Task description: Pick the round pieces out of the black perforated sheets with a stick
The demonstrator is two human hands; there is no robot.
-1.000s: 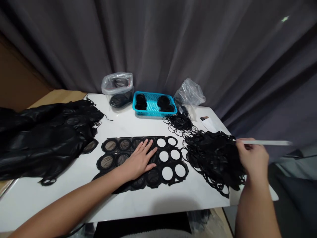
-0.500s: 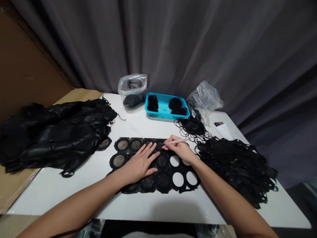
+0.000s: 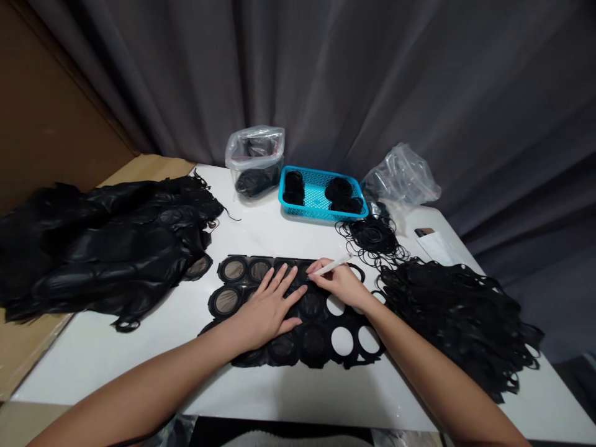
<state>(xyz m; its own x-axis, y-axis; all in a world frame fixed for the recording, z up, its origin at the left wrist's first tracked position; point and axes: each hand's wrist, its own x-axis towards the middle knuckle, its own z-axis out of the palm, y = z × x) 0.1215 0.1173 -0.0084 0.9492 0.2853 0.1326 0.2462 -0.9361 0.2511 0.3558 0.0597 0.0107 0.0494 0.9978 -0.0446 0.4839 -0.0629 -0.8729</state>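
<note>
A black sheet [image 3: 313, 341] with rows of round rings lies flat on the white table. Several circles at its right end are open holes with the white table showing through; those further left are filled with dark film. My left hand [image 3: 264, 313] presses flat on the middle of the sheet, fingers spread. Pinched in my right hand [image 3: 339, 282] is a slim white pen-like tool [image 3: 333, 264], slanting up to the right. Its tip is down at a ring in the upper row, just right of my left fingertips; the tip's exact shape is too small to make out.
Crumpled black sheets [image 3: 112, 248] are heaped at left, and cut-out black sheets [image 3: 456, 316] at right. Behind are a blue basket [image 3: 321, 214] with black rings, loose thin black rings [image 3: 372, 236], a clear bag [image 3: 255, 155] with black contents, another plastic bag [image 3: 405, 177] and a phone [image 3: 423, 232].
The white tool has tilted more steeply in my right hand, its tip staying near the same ring. My left hand keeps its place on the sheet. The whole view has shifted slightly.
</note>
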